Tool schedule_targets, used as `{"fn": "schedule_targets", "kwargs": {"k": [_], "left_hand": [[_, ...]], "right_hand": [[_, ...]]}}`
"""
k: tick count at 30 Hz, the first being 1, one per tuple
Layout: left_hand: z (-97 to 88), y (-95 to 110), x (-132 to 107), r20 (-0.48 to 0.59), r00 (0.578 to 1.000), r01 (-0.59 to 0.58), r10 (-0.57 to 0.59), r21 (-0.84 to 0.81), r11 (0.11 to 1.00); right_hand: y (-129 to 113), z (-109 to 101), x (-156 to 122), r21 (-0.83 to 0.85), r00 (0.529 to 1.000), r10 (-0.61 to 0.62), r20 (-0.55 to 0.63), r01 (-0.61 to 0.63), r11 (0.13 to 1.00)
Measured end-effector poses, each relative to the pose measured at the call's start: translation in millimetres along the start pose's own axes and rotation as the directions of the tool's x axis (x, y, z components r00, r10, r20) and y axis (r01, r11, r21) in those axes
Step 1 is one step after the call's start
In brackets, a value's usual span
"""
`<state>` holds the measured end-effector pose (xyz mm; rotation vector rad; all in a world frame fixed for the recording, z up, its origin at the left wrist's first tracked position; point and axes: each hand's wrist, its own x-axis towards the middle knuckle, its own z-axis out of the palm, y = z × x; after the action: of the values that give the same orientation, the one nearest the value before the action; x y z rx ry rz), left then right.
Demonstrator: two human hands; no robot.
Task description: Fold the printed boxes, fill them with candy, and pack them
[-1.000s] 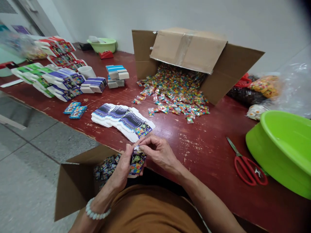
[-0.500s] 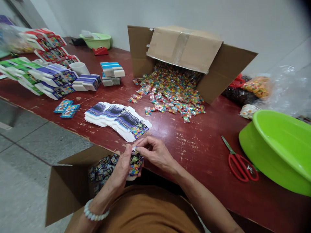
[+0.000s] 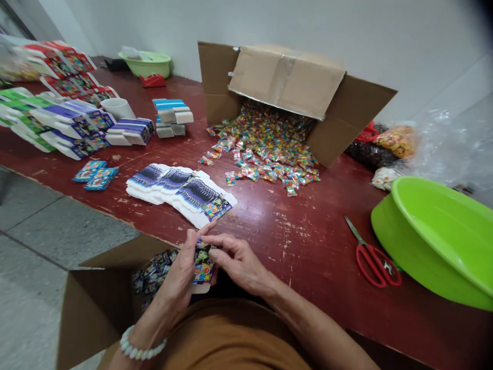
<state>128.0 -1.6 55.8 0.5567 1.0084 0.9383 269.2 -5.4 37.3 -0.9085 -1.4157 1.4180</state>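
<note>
A small purple box (image 3: 202, 268) is between the two hands, just in front of the body and over the near edge of the tabletop (image 3: 308, 221). The left hand (image 3: 179, 270) wraps its left side, while the right hand (image 3: 241, 264) pinches its upper right edge, thumb on the printed front and fingers over the top. This one looks partly made up: it seems to have taken shape at the top, but a pale flap (image 3: 200, 289) sticks out at the bottom, not yet tucked in. Beyond it lies a fanned stack of flat cartons (image 3: 188, 198) — a good many, all unfolded into boxes as yet. Further left, shaped boxes stand in piles: red boxes (image 3: 63, 59), green boxes (image 3: 23, 110), purple boxes (image 3: 82, 123) and, nearer the middle, blue boxes (image 3: 173, 115); whether anything is inside them I cannot tell. As for writing, the front of the box in hand carries a bright picture above a row of coloured characters — too small and blurred to read, and no brand can be made out.
</note>
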Motion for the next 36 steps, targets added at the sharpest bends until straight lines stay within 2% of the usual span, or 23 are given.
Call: {"fn": "schedule_targets", "kwargs": {"k": [3,4,6,7,8,10,13,16,18,20,21,23,25,27,29,30,31,33,36], "left_hand": [[-3.1,-4,-8,-0.046,0.999,0.003,-0.004,-0.015,1.0],[-4.9,-7,-12,-0.045,0.999,0.013,-0.015,-0.033,0.999],[-9.8,-17,-22,-0.033,0.998,0.041,-0.044,-0.079,0.996],[-12.6,-23,-28,-0.03,0.997,0.062,-0.066,-0.1,0.993],[-15.6,-29,-33,-0.025,0.996,0.087,-0.091,-0.118,0.989],[-22.3,-38,-40,-0.029,0.991,0.122,-0.127,-0.131,0.984],[-36.8,-41,-43,-0.104,0.985,0.131,-0.135,-0.05,0.99],[-65.8,-33,-39,-0.184,0.979,0.11,-0.089,0.104,0.989],[-95.8,-26,-34,-0.146,0.989,0.072,-0.038,0.236,0.969],[-130.3,-21,-30,-0.019,0.997,0.074,-0.072,0.383,0.921],[-146.6,-19,-28,0.052,0.991,0.081,-0.121,0.481,0.873],[-171.1,-17,-26,0.185,0.938,0.103,-0.294,0.662,0.742],[-177.7,-14,-27,0.18,0.91,0.132,-0.374,0.729,0.672],[-163.6,-9,-28,0.121,0.928,0.181,-0.352,0.679,0.711],[-133.1,-3,-30,0.097,0.952,0.19,-0.29,0.557,0.808],[-114.8,0,-30,0.131,0.956,0.16,-0.264,0.521,0.838],[-96.4,3,-30,0.17,0.958,0.116,-0.231,0.508,0.853],[-63.9,6,-29,0.212,0.964,0.039,-0.159,0.479,0.877],[-34.2,6,-28,0.262,0.964,-0.079,-0.045,0.443,0.893]], "right_hand": [[2,-17,8,-0.202,0.99,-0.124,0.06,0.134,0.97],[1,-28,18,-0.274,0.986,-0.141,0.093,0.161,0.948],[-1,-53,48,-0.478,0.985,-0.169,0.047,0.17,0.861],[-2,-67,67,-0.621,0.983,-0.185,0.012,0.153,0.769],[-2,-79,86,-0.764,0.982,-0.184,-0.043,0.086,0.64],[1,-99,122,-0.941,0.985,-0.127,-0.116,-0.068,0.332],[9,-111,154,-0.965,0.992,-0.09,-0.083,-0.058,0.257],[19,-112,153,-0.967,0.997,-0.075,-0.022,-0.003,0.254],[22,-114,141,-0.967,0.995,-0.09,-0.031,-0.007,0.256],[22,-120,126,-0.96,0.99,-0.118,-0.078,-0.042,0.277],[20,-124,118,-0.953,0.984,-0.137,-0.112,-0.067,0.296],[15,-128,99,-0.929,0.965,-0.181,-0.19,-0.116,0.352],[7,-125,79,-0.896,0.939,-0.225,-0.262,-0.15,0.418],[-1,-110,59,-0.797,0.911,-0.244,-0.331,-0.132,0.589],[-7,-84,40,-0.44,0.899,-0.176,-0.401,-0.02,0.898],[-10,-69,32,-0.266,0.917,-0.12,-0.381,0.015,0.964],[-12,-54,26,-0.151,0.933,-0.075,-0.352,0.022,0.988],[-16,-28,16,-0.085,0.945,-0.054,-0.324,0.028,0.996],[-20,-6,9,-0.237,0.95,-0.129,-0.283,0.061,0.97]]}}
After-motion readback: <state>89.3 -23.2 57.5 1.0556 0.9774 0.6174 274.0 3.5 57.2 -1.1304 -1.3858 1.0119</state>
